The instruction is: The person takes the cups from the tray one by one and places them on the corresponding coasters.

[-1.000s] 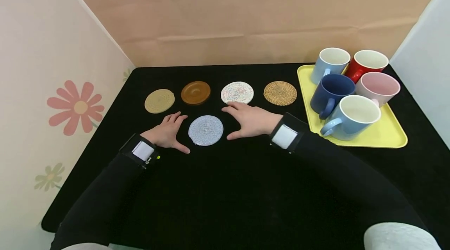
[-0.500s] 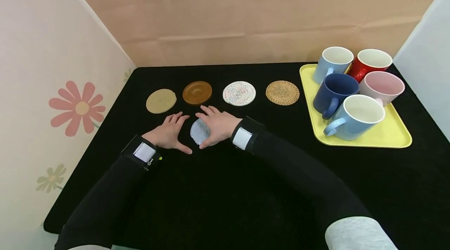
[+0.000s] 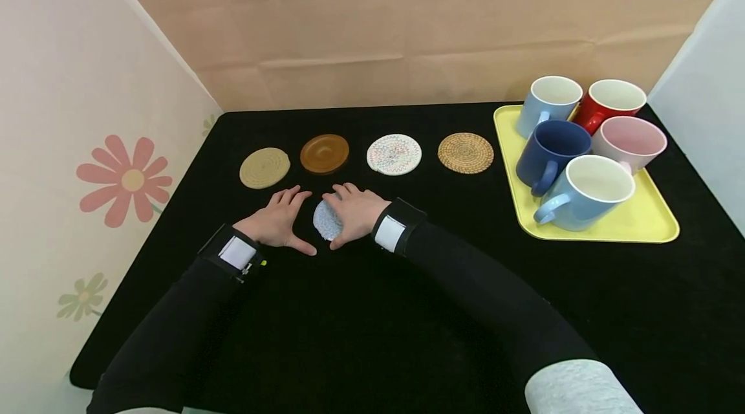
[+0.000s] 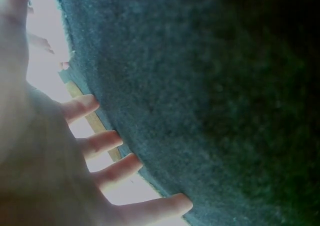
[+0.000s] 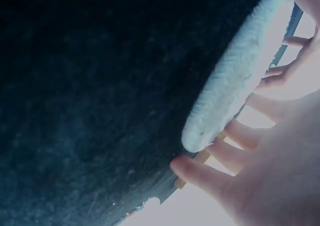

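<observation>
A pale blue-grey round woven coaster [image 3: 327, 220] lies flat on the black table between my hands. My right hand [image 3: 359, 212] spreads over its right part and hides it in the head view, fingers by the far rim and thumb by the near rim. In the right wrist view the coaster [image 5: 240, 75] shows edge-on, with the fingertips [image 5: 182, 167] just beyond it, fairly straight. Left of the coaster, my left hand [image 3: 275, 220] rests near the table, thumb and fingers spread wide apart. Nothing lies between its fingers [image 4: 120, 173] in the left wrist view.
Behind the hands lie a beige coaster [image 3: 264, 168], a brown wooden coaster [image 3: 324, 153], a white patterned coaster [image 3: 394, 154] and a tan wicker coaster [image 3: 465, 152] in a row. A yellow tray [image 3: 648, 220] at right holds several mugs, including a dark blue mug [image 3: 544, 158].
My right hand has moved left from beside the blue-grey coaster to over its right part, shifting only slightly in the last half second. The left hand and the coaster have stayed put.
</observation>
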{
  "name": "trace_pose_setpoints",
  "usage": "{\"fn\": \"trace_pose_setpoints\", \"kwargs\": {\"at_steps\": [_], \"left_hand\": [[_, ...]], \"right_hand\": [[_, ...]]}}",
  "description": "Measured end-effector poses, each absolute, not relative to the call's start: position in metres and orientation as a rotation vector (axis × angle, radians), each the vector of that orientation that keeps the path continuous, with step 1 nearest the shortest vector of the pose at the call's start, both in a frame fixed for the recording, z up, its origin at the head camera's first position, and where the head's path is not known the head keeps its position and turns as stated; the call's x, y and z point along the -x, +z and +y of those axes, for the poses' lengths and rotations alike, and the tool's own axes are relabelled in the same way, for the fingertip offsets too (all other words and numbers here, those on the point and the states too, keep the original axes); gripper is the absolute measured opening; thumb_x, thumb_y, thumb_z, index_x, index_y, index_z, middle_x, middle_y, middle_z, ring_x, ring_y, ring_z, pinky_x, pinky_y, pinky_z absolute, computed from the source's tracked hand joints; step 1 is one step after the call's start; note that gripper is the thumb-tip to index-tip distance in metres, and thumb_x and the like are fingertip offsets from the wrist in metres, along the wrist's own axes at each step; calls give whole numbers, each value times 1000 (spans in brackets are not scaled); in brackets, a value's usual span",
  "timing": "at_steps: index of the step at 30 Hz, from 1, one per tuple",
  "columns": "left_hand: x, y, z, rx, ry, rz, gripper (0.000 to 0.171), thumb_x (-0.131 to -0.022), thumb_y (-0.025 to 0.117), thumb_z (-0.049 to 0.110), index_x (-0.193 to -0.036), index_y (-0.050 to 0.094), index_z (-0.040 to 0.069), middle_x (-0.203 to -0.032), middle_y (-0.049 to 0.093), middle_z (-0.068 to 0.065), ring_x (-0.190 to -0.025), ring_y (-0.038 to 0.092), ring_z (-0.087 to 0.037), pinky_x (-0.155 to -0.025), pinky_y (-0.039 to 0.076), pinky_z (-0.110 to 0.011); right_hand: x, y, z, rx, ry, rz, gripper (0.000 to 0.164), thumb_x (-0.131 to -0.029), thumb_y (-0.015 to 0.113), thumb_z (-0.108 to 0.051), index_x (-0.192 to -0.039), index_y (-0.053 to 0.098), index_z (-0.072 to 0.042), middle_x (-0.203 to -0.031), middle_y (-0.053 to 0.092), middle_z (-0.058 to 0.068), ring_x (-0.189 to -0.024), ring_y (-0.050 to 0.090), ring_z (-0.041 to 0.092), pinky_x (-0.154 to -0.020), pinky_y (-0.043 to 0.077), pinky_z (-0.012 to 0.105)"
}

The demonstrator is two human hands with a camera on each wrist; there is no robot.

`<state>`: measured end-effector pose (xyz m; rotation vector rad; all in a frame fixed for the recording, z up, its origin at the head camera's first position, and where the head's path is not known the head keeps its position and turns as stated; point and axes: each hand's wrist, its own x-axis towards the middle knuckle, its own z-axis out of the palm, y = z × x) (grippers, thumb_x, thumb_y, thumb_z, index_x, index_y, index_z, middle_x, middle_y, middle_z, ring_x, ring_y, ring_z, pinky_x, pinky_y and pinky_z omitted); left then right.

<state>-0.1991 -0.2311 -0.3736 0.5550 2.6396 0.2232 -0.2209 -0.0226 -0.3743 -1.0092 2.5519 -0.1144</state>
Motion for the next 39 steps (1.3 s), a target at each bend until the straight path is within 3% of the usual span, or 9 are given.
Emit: {"fn": "trace_pose_setpoints", "kwargs": {"at_steps": [6, 13, 39], "left_hand": [[200, -375, -233, -549, 233, 2642, 115, -70, 79, 60, -151, 20, 4, -155, 8, -30, -137, 12, -53, -100, 30, -67], [200, -375, -231, -553, 242, 2632, 115, -70, 79, 59, -151, 19, 4, -155, 7, -30, -137, 12, -52, -101, 30, -66], [199, -372, -231, -523, 244, 2614, 116, -70, 79, 61, -152, 17, 6, -156, 4, -29, -138, 9, -52, -103, 27, -67]], "right_hand": [[223, -376, -20, 1082, -106, 2594, 95, -79, 69, -62, -152, 30, -15, -150, 32, 9, -133, 33, 25, -100, 42, 38], [221, -377, -17, 1103, -131, 2603, 91, -79, 70, -60, -149, 35, -14, -144, 38, 10, -126, 38, 24, -95, 45, 38], [218, -385, 21, 1036, -195, 2657, 90, -78, 71, -58, -148, 37, -14, -145, 37, 11, -127, 37, 26, -94, 45, 38]]}}
